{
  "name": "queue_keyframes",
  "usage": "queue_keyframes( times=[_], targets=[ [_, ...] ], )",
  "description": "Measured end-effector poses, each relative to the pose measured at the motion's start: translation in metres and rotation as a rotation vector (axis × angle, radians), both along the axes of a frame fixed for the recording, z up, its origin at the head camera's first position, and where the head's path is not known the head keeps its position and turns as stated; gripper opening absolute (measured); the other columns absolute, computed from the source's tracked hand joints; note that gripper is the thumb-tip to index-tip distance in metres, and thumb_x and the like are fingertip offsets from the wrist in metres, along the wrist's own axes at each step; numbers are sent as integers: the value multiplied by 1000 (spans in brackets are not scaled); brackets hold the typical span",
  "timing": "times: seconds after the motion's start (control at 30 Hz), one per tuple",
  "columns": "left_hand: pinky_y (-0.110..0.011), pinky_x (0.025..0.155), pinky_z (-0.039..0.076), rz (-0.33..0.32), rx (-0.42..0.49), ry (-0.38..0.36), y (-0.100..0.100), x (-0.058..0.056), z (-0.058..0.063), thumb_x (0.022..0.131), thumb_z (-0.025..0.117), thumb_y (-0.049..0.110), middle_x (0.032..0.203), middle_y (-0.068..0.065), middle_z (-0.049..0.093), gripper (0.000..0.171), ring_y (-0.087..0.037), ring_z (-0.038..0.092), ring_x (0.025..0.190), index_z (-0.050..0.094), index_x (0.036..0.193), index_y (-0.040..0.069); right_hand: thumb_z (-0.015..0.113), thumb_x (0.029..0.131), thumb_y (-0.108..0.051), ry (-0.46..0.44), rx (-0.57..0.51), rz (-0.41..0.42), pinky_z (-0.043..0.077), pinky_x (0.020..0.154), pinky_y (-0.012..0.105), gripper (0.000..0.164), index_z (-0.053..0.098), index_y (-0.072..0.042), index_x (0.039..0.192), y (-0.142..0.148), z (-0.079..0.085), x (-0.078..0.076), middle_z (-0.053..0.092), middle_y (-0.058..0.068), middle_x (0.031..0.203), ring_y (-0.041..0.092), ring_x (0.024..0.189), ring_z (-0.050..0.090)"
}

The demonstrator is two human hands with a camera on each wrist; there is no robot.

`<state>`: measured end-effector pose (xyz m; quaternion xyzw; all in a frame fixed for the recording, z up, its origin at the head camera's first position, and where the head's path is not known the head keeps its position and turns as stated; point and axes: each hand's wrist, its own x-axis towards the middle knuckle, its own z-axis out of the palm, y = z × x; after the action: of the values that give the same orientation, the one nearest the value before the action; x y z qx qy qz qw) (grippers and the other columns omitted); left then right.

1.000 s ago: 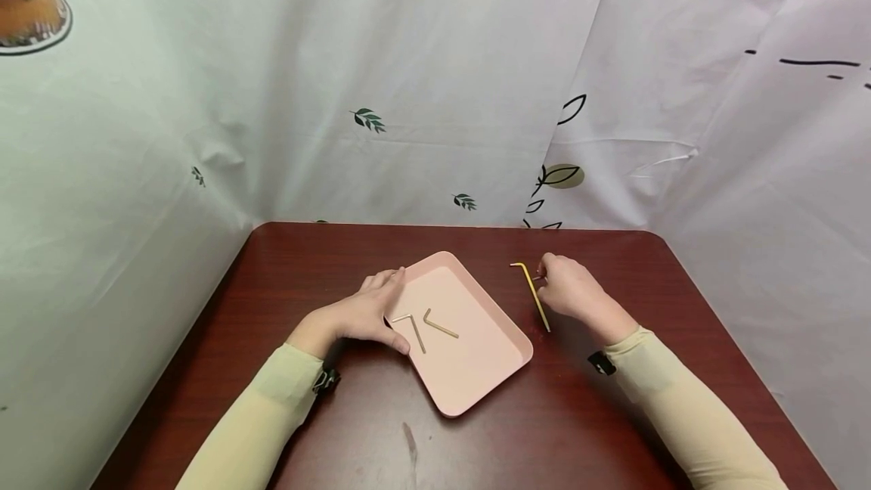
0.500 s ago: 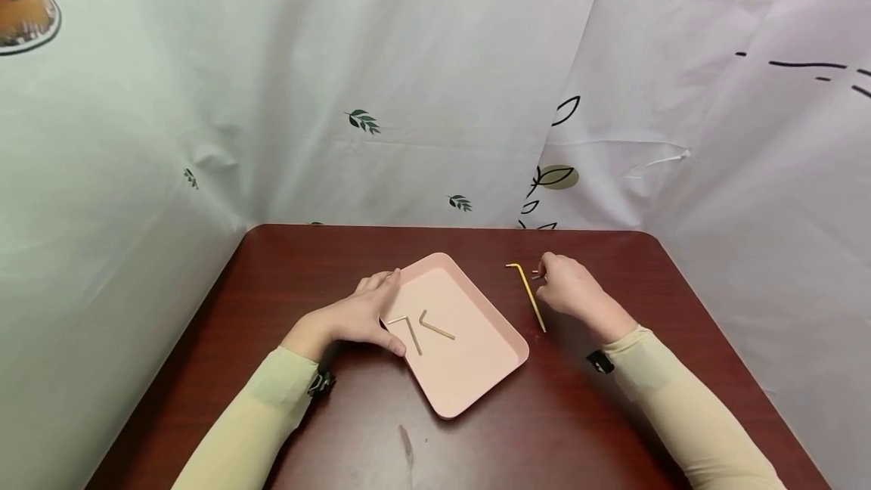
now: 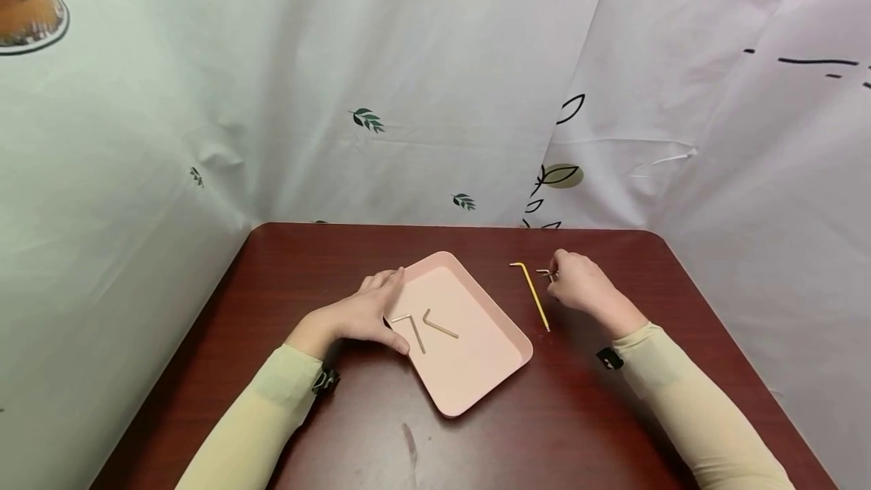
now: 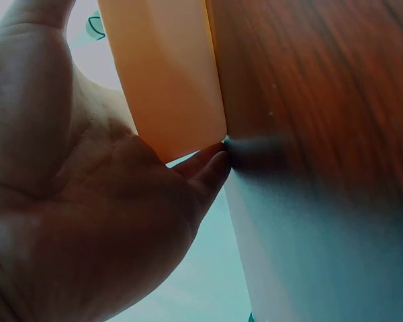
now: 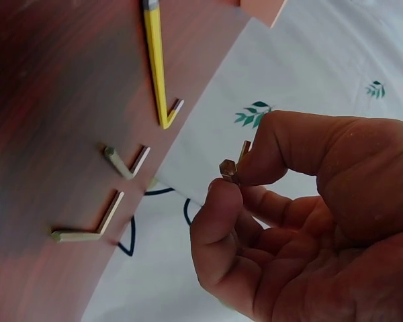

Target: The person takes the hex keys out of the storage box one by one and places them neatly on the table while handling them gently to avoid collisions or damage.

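My left hand [image 3: 364, 316] holds the pink tray [image 3: 476, 350] by its left corner, thumb on the near rim and fingers along the far side. Inside the tray lie two L-shaped hex keys, a silver one [image 3: 417, 335] and a brassy one [image 3: 442, 328]. Between thumb and forefinger, my right hand [image 3: 584, 283] pinches a small hex key [image 5: 228, 168], its hexagonal end showing in the right wrist view. Much of that key is hidden by the fingers. Beside this hand, a yellow-sleeved hex key [image 3: 534, 296] lies on the table. Two short hex keys [image 5: 124, 164] also lie there in the right wrist view.
The dark red wooden table [image 3: 612, 414] ends at a rounded far edge. White printed cloth [image 3: 422, 97] hangs behind it and along both sides. A smear [image 3: 410, 445] marks the tabletop at the front.
My right hand has shifted slightly right, away from the yellow key, and more of the small keys shows beside its fingertips. The left hand and tray stay put.
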<state>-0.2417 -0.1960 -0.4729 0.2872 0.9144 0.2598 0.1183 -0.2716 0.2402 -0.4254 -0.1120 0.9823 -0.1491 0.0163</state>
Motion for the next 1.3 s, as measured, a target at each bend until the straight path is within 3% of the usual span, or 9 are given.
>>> queue_keyframes(
  times=[0.6, 0.77, 1.03, 1.3],
  targets=[
    [-63, 127, 31, 4, 12, 6, 1, 0, 1, 70, 101, 65, 176, -27, 25, 157, -47, 25, 160, 9, 176, -6, 73, 79, -4, 39, -4, -9, 55, 78, 55, 24, 65, 2, 100, 21, -1, -6, 69, 15, 89, 35, 80, 65],
    [-62, 127, 31, 3, 15, 0, 1, 0, 0, 70, 100, 66, 177, -26, 24, 157, -46, 24, 161, 8, 176, -5, 73, 79, -5, 17, -10, -21, 54, 74, 50, 25, 64, 2, 101, 26, -1, -6, 69, 13, 85, 32, 76, 65],
    [-62, 127, 31, 2, 17, 12, 1, 0, -1, 69, 101, 67, 176, -25, 26, 158, -46, 25, 160, 9, 176, -5, 68, 80, -4, -39, -48, -38, 54, 69, 43, 27, 62, 3, 105, 35, 0, -5, 66, 6, 73, 19, 55, 66],
    [-63, 127, 31, 4, 15, 6, 1, 0, -1, 70, 100, 67, 177, -25, 24, 157, -46, 24, 161, 8, 176, -4, 71, 82, -5, -53, -49, -45, 52, 68, 42, 28, 62, 3, 108, 41, -1, -7, 66, 5, 72, 19, 57, 64]
  ],
)
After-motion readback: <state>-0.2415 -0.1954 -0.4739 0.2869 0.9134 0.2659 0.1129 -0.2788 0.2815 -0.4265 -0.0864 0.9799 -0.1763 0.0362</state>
